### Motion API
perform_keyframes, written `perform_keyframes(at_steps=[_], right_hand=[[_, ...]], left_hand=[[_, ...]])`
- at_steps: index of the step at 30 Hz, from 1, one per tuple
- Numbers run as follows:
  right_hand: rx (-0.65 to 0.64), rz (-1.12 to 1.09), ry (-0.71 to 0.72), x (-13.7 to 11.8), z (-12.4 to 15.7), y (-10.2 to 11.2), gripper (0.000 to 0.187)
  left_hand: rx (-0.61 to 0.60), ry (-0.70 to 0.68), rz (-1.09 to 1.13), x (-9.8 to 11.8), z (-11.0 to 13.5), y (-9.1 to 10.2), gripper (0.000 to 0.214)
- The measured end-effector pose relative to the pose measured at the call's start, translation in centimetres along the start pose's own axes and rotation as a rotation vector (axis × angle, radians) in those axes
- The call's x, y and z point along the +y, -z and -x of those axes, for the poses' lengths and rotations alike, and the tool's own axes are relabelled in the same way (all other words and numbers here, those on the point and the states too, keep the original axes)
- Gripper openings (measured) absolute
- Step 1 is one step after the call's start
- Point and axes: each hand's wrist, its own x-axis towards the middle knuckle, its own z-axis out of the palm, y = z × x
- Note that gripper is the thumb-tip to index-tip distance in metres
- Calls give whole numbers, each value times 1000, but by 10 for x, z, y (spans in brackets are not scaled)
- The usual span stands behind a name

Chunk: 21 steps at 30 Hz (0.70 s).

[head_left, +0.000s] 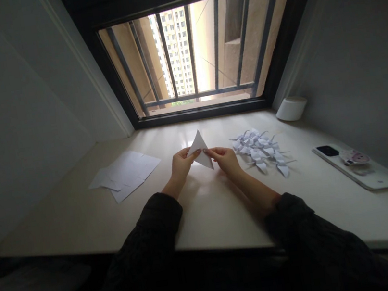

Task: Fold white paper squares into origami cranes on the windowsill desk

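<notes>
A white piece of paper (198,141), folded to a pointed shape, is held up over the white sill in the middle of the head view. My left hand (182,163) pinches its left side, thumb on the near face and fingers behind. On the right side, my right hand (227,157) grips the same paper between thumb and fingers. Both thumb tips almost meet at its centre. To the right lies a heap of folded paper cranes (258,148). Flat white paper sheets (132,171) lie loosely stacked to the left.
A white phone (358,169) with a cartoon grip lies at the right by the wall. Behind it, in the far right corner, stands a white rounded object (291,108). The sill (213,225) ends at a front edge near me; a barred window (195,53) is behind.
</notes>
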Motion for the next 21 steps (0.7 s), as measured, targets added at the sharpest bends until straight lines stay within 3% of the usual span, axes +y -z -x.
perform_keyframes(at_steps=[5, 11, 21], right_hand=[[60, -62, -34, -3, -2, 1, 40], [-14, -99, -59, -5, -1, 1, 42], [28, -126, -98, 3, -4, 1, 43]], left_hand=[[30, -23, -26, 0, -1, 0, 37], [-54, -95, -180, -6, -3, 2, 35], [-93, -73, -91, -8, -4, 0, 34]])
